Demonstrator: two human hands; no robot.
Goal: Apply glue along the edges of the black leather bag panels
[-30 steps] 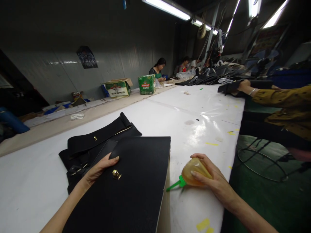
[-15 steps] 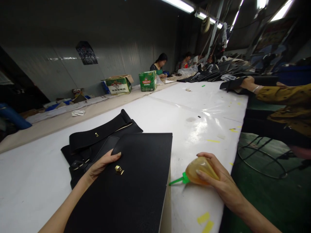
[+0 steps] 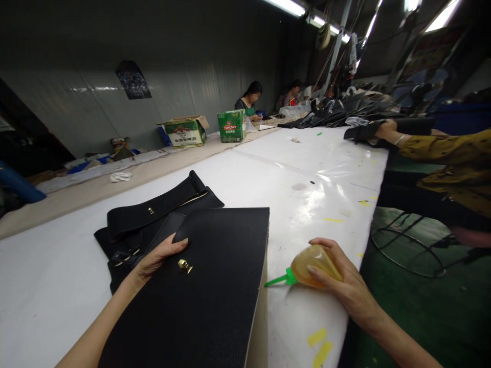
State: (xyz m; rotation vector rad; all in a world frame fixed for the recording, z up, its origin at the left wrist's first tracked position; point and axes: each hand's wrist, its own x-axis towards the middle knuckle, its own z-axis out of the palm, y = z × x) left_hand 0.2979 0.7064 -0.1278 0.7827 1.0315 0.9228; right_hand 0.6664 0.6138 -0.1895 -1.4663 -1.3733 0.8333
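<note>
My left hand (image 3: pixel 163 254) grips the edge of a black leather bag panel (image 3: pixel 215 286), thumb on top and the other fingers hidden beneath. A gold clasp (image 3: pixel 185 266) is fixed to the panel close to the thumb. In my right hand (image 3: pixel 339 271) is a squeeze bottle (image 3: pixel 312 267) of amber liquid, lying tilted with its green nozzle (image 3: pixel 276 281) pointing left. The nozzle tip is at the panel's right edge; whether it touches I cannot tell. Behind the panel lie more black leather bag pieces (image 3: pixel 157 217) with a second gold clasp.
Yellow tape strips (image 3: pixel 321 347) stick to the white tabletop (image 3: pixel 249 179) near its right edge. A green box (image 3: pixel 231 127) and an open carton (image 3: pixel 184 133) stand along the back. At right, a co-worker's hand (image 3: pixel 387 132) holds black material; other people sit farther off.
The view has shifted slightly, moving everything a little left and up. Both hands keep their holds, and the nozzle stays by the panel's edge.
</note>
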